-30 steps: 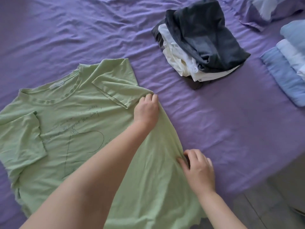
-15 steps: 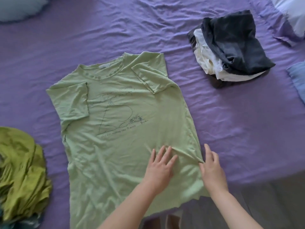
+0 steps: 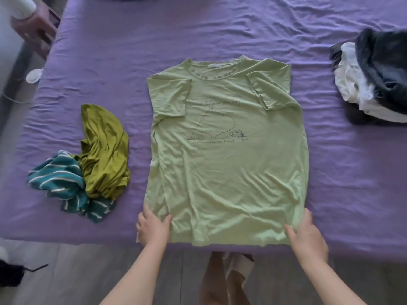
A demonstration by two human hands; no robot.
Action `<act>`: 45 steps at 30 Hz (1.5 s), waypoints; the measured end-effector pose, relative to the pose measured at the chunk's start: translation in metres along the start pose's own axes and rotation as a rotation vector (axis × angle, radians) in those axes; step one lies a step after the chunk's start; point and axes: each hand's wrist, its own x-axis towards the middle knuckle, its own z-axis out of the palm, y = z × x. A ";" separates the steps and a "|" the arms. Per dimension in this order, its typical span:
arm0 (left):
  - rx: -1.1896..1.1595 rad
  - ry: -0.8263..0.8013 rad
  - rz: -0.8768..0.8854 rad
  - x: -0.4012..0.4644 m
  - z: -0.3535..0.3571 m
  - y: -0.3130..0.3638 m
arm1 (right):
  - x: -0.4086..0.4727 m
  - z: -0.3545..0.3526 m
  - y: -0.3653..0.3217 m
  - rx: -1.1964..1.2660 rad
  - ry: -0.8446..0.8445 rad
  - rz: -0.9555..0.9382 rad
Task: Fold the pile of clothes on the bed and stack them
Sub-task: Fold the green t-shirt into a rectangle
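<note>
Green T-shirt (image 3: 226, 164) flat mid-bed, long axis six to twelve o'clock, collar far. Left hand (image 3: 153, 227) pinching hem corner at seven o'clock, right hand (image 3: 307, 235) likewise at five; equally near. Probably lift toward twelve.

Both forearms are bare to the near edge of the view, with no sleeves showing. The left hand (image 3: 153, 228) and right hand (image 3: 306, 235) carry no visible rings, watch or bracelets. Nails look short.
</note>
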 end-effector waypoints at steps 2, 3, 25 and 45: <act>-0.138 0.041 -0.107 0.002 -0.001 -0.004 | -0.001 0.001 0.000 0.040 0.036 0.015; -0.152 0.049 -0.166 0.006 -0.003 -0.006 | -0.001 0.000 0.000 0.054 0.032 0.034; -1.327 -0.351 -0.178 0.018 -0.099 0.085 | 0.040 -0.089 -0.125 1.375 -0.385 0.132; -1.624 -0.524 -0.179 0.238 -0.170 0.314 | 0.245 -0.194 -0.301 1.898 -0.249 0.276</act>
